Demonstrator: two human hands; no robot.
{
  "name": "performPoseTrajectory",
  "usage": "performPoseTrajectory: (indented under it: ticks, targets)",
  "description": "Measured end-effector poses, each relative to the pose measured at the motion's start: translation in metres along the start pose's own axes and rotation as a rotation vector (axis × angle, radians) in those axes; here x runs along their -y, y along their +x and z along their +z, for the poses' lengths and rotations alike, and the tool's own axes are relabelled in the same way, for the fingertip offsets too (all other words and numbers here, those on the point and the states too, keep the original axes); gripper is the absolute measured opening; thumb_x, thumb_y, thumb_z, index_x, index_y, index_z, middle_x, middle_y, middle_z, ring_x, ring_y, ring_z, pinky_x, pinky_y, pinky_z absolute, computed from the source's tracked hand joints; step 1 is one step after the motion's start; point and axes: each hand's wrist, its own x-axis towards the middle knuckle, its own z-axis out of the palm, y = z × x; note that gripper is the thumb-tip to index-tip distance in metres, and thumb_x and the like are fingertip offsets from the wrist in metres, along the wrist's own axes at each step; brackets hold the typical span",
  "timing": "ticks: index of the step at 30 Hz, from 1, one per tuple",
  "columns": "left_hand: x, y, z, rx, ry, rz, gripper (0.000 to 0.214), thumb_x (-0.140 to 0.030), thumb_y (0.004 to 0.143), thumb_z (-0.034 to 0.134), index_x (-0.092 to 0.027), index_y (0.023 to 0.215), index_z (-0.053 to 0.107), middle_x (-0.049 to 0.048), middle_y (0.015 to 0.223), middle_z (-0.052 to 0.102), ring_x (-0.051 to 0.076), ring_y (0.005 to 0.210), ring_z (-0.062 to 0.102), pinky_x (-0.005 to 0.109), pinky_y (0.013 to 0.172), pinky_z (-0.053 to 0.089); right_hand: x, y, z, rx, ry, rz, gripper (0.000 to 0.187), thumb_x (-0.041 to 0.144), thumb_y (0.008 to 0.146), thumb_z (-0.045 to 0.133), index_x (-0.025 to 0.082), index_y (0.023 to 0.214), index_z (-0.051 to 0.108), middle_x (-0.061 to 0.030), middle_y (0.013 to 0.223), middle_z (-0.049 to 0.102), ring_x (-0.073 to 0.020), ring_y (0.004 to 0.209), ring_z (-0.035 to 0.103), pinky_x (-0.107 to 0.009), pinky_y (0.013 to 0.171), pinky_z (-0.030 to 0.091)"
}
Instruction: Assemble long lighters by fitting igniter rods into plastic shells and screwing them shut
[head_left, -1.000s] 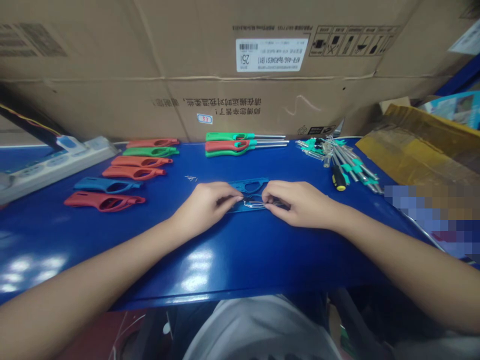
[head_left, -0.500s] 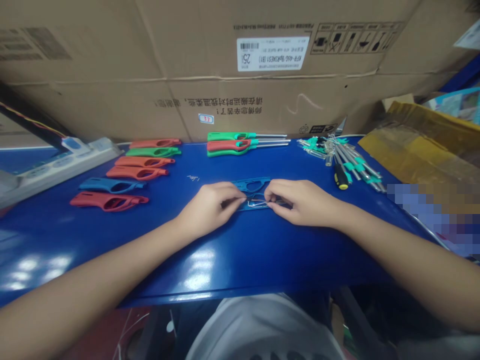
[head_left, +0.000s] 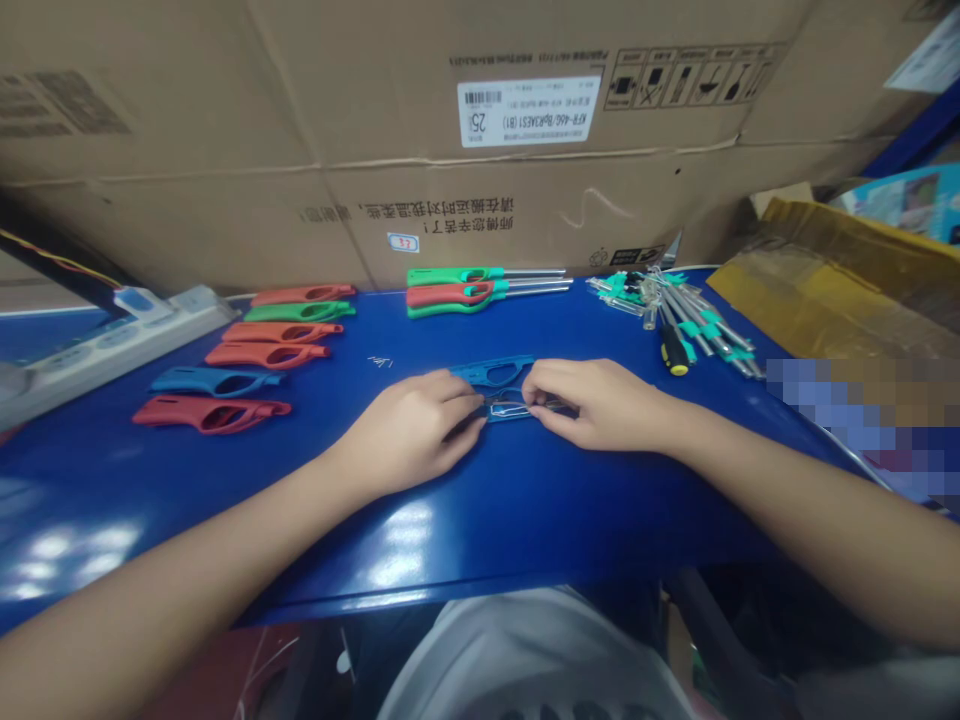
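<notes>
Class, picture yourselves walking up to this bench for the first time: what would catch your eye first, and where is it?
At the middle of the blue table, the left hand and right hand pinch a blue shell with thin wires in it. Red, green and blue shells lie in a row at the far left, and big cardboard boxes wall off the back.

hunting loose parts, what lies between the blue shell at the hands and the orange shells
A few tiny pale bits on the blue tabletop, seen in the head view.
</notes>
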Motion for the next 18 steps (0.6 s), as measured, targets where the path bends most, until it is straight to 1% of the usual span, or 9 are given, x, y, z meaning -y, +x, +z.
performPoseTrajectory:
  ticks: [2,4,6,9,13,16,18]
  targets:
    - [-0.001,-0.001,0.000,-0.006,-0.020,-0.006,0.034,-0.026,0.099,0.054,-0.011,0.125,0.070,0.0121,0.107,0.074,0.026,0.095,0.070,0.040,0.084,0.060,0.000,-0.001,-0.001,0.012,-0.012,-0.018,0.007,0.021,0.094,0.055,0.021,0.098,0.060,-0.0004,0.095,0.067,-0.0137,0.077,0.058,-0.025,0.065,0.036]
    - [0.000,-0.001,0.000,0.011,-0.041,-0.008,0.035,-0.026,0.100,0.053,-0.013,0.129,0.068,0.0115,0.111,0.073,0.025,0.097,0.069,0.038,0.085,0.060,-0.001,-0.001,-0.001,0.024,-0.018,-0.036,0.008,0.022,0.094,0.055,0.021,0.099,0.060,-0.0006,0.097,0.067,-0.0141,0.078,0.059,-0.026,0.065,0.036]
    - [0.000,-0.001,-0.001,0.046,-0.047,-0.008,0.034,-0.027,0.101,0.051,-0.016,0.128,0.069,0.0113,0.113,0.071,0.024,0.099,0.069,0.037,0.085,0.060,-0.002,-0.001,-0.001,0.032,-0.020,-0.052,0.009,0.021,0.093,0.056,0.022,0.100,0.061,-0.0007,0.098,0.067,-0.0145,0.080,0.060,-0.026,0.065,0.036]
    - [-0.001,-0.001,-0.003,0.094,-0.028,-0.015,0.034,-0.028,0.103,0.048,-0.016,0.126,0.071,0.0121,0.113,0.070,0.025,0.100,0.068,0.038,0.086,0.059,-0.002,-0.001,-0.002,0.034,-0.021,-0.071,0.009,0.021,0.093,0.056,0.021,0.100,0.061,-0.0012,0.100,0.068,-0.0147,0.082,0.061,-0.026,0.066,0.037]
    - [-0.001,0.000,-0.011,0.143,-0.012,0.014,0.034,-0.025,0.102,0.050,-0.016,0.128,0.070,0.0130,0.116,0.069,0.025,0.102,0.067,0.040,0.090,0.057,-0.002,-0.002,-0.002,0.042,-0.028,-0.089,0.008,0.022,0.094,0.056,0.021,0.100,0.061,-0.0019,0.102,0.068,-0.0151,0.084,0.062,-0.026,0.067,0.037]
    - [0.000,0.000,-0.014,0.169,0.038,0.030,0.033,-0.024,0.101,0.052,-0.019,0.129,0.069,0.0116,0.114,0.069,0.027,0.099,0.065,0.044,0.086,0.057,-0.001,-0.002,-0.001,0.046,-0.038,-0.111,0.008,0.026,0.095,0.057,0.021,0.099,0.063,-0.0023,0.103,0.068,-0.0157,0.085,0.063,-0.026,0.067,0.037]
    - [0.001,-0.001,-0.013,0.156,0.015,0.028,0.032,-0.024,0.101,0.054,-0.019,0.128,0.070,0.0110,0.109,0.069,0.027,0.097,0.065,0.044,0.085,0.056,0.000,-0.003,0.000,0.036,-0.045,-0.108,0.013,0.032,0.097,0.057,0.021,0.096,0.064,-0.0027,0.105,0.067,-0.0153,0.083,0.063,-0.026,0.065,0.037]
